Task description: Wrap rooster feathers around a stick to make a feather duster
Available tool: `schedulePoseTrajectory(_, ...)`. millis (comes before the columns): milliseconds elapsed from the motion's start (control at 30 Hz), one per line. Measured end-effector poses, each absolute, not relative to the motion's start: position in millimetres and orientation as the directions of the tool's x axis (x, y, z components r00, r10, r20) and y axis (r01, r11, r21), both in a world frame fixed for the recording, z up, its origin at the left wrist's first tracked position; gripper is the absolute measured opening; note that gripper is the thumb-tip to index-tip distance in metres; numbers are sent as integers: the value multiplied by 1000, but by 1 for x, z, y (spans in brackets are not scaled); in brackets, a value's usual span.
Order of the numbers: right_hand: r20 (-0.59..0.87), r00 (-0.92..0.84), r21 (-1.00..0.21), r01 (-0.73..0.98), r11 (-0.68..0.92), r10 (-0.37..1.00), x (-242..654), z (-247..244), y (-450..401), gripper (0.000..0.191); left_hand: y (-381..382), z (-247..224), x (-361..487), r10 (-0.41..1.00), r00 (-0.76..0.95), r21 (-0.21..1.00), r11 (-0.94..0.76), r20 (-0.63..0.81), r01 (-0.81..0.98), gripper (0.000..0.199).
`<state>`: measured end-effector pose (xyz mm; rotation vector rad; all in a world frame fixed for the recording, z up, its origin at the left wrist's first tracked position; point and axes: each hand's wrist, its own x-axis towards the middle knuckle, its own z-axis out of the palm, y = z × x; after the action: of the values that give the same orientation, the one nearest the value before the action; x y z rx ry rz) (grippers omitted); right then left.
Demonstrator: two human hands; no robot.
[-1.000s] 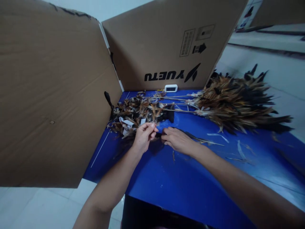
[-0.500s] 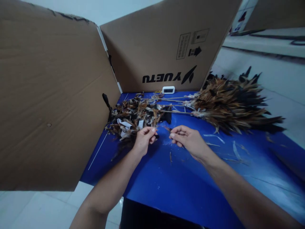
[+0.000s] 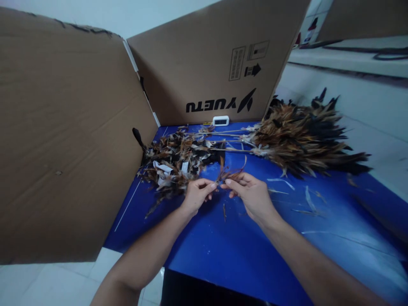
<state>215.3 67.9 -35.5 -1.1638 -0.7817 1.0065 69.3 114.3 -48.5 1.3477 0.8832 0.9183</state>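
Note:
My left hand pinches the base of a few small brown feathers, thumb against forefinger. Close by on the right, my right hand is closed with its thumb and forefinger on the same feathers, whose tips fan upward between the hands. Both hands are just above the blue table. Behind my left hand spreads a pile of loose brown, black and white feathers, with white scraps lying on it.
Bundled feather dusters lie at the right, their thin sticks pointing left over the pile. Cardboard panels wall off the back and left. A small white digital device sits at the back. Clear strips and feather bits are scattered right.
My hands have come closer together, and the brown feathers now fan up between them. The whole view has shifted slightly, with the scene sliding left.

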Motion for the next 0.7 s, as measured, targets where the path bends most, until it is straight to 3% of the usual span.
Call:
schedulePoseTrajectory(433, -41, 374, -956, -283, 73, 926, 209, -38, 66, 25, 115, -54, 70, 910, 415, 998, -17, -7, 53, 28)
schedulePoseTrajectory(700, -16, 348, -982, -182, 52, 937, 212, -36, 64, 25, 117, -54, 66, 896, 442, 997, -69, 45, 38, 29)
